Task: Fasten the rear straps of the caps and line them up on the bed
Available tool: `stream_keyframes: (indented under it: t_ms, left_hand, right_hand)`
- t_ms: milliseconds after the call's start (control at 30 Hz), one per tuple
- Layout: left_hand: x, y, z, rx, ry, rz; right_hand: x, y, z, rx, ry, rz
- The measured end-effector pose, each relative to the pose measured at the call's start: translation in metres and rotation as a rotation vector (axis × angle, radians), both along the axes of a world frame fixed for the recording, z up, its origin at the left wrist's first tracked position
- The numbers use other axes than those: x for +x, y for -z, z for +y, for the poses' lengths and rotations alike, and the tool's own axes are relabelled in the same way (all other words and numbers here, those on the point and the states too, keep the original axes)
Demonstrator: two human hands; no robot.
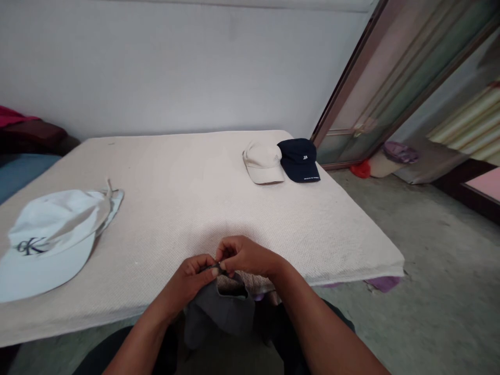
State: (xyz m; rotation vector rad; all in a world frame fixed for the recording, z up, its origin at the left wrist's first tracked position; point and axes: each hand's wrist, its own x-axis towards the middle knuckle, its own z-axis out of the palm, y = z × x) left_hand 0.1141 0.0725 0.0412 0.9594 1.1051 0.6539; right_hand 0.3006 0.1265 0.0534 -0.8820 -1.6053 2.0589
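Both hands meet at the lower centre of the frame on a dark grey cap (234, 315), which hangs in front of the near edge of the pale textured cover (175, 192). The left hand (195, 276) has its grip closed, thumb and forefinger pinching a narrow part of the cap's band. The right hand (246, 255) bends in from the right, its thumb and fingertips drawn together on the same part, right beside the left's. The fingers hide what lies between them, so whether it is a strap end or a fastener I cannot tell. Below them the cap's opening gapes and the crown droops, with nothing visibly bearing its weight.

For this fine work, it seems best to let the left pinch act as the fixed anchor and leave the small movements to the right fingertips. Holding the band flat and free of twist should help; a hard pull could crease the fabric or slip the edge out of the pinch. Resting the drooping crown on the cover would likely take the sway out of it.

A white cap (58, 216) lies at the left of the frame, a strap end sticking up; a beige cap (263, 156) and a navy cap (299, 156) sit close together at upper right of centre.
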Motion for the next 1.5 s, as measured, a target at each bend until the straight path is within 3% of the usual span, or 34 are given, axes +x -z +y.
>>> stream_keyframes:
  t_ms: [133,433,667,1133,1500]
  left_hand:
    - [0.001,-0.002,0.001,0.009,0.005,-0.011]
    - [0.001,-0.015,-0.001,-0.093,-0.125,-0.153]
    - [0.001,-0.017,-0.001,-0.117,-0.141,-0.24]
    - [-0.003,-0.01,-0.001,-0.125,-0.159,-0.288]
    - [-0.004,-0.011,-0.002,-0.153,-0.166,-0.396]
  right_hand:
    - [0.0,0.001,0.001,-0.013,-0.001,-0.001]
    - [0.0,-0.002,-0.001,-0.153,0.012,0.237]
    - [-0.002,-0.004,-0.003,-0.222,-0.003,0.334]
    - [-0.005,0.001,-0.004,-0.156,-0.022,0.361]
    - [-0.006,-0.004,-0.005,-0.238,-0.029,0.361]
